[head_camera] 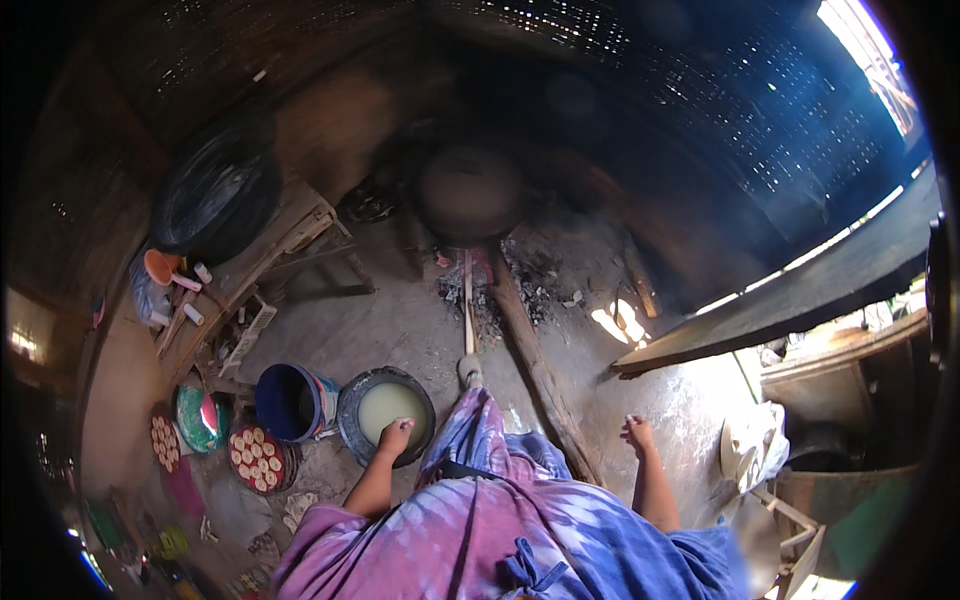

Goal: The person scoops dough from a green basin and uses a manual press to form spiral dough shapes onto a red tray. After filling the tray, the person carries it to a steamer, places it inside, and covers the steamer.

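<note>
My left hand is in front of the near rim of a dark basin on the floor. Its fingers look curled, and whether anything is in them cannot be made out. Pale, cloudy liquid fills much of the basin. On the other side of my body, my right hand hangs over the bare floor, fingers loosely apart, with nothing visible in it. A long log runs along the ground between my right hand and my forward foot.
Ahead, a large round pot sits above ash and embers, with a thin stick running in. Left stand a blue bucket, trays of round pieces and a wooden bench. A plank juts in from the right.
</note>
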{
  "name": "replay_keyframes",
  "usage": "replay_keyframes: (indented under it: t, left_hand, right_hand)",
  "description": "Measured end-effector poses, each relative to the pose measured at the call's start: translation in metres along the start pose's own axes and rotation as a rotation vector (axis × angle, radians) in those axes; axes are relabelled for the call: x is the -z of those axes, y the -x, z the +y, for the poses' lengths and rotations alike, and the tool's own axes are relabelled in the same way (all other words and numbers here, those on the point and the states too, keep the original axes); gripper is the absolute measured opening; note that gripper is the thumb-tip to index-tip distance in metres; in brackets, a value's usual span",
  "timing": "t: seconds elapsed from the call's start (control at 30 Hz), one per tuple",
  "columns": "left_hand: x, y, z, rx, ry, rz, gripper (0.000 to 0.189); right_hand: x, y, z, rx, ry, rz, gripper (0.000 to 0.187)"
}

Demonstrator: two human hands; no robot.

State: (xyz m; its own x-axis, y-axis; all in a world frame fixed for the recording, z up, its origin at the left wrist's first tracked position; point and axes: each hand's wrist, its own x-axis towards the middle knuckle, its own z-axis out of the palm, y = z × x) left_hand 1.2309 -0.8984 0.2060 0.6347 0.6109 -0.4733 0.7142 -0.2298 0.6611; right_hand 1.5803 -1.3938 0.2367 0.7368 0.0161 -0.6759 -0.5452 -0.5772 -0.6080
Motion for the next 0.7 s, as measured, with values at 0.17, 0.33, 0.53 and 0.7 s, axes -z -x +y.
replay_keyframes:
  t: [0.17,0.33,0.53,0.7]
  left_hand:
    - [-0.003,0.038,-0.024,0.074,-0.022,0.075,0.038]
    - [-0.003,0.079,-0.091,0.221,-0.223,-0.227,0.061]
    - [0.017,0.059,-0.118,0.064,-0.223,-0.346,0.05]
    - [0.061,-0.045,-0.069,0.316,-0.131,-0.121,0.038]
  right_hand:
    - [-0.043,-0.021,0.014,-0.144,0.299,-0.282,0.032]
    - [-0.065,-0.01,0.035,-0.097,0.583,-0.432,0.025]
    - [-0.072,-0.034,0.018,-0.273,0.391,-0.419,0.03]
    - [-0.095,-0.064,-0.035,-0.226,0.505,-0.221,0.035]
